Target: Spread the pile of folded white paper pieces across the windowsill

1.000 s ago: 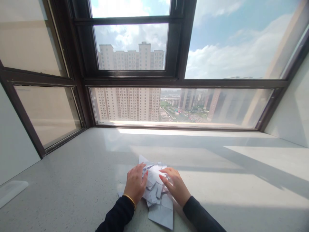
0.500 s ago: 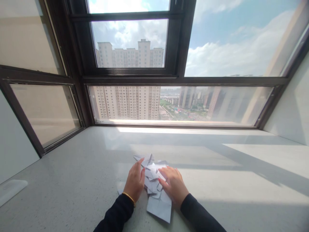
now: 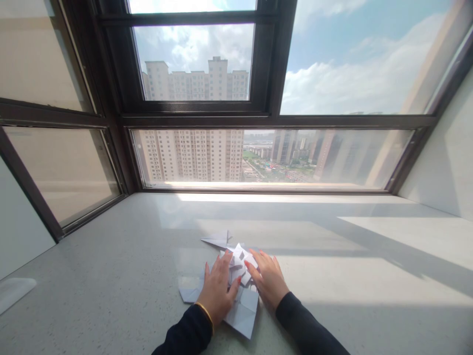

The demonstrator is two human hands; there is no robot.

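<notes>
A loose heap of folded white paper pieces [image 3: 238,264] lies on the pale speckled sill, between my two hands. My left hand [image 3: 219,285] rests over the heap's left side with its fingers spread, covering part of the paper. On the right edge of the heap, my right hand [image 3: 269,276] touches the pieces, its fingers stretched and apart. A larger folded paper sheet [image 3: 243,315] sticks out toward me below the heap. Another flat paper piece [image 3: 190,295] shows left of my left hand. Beyond the fingertips lies a pointed folded paper [image 3: 218,240].
The stone sill [image 3: 111,276] runs to a dark window frame [image 3: 258,191] at the back. A white object [image 3: 16,291] lies at the far left edge. A white wall [image 3: 443,172] bounds the right, and sunlight and shadow stripe the sill.
My left hand has moved right and onto the heap, its fingers spreading. The papers are drawn closer together, while the pointed piece now lies apart behind them. The view has shifted slightly.
</notes>
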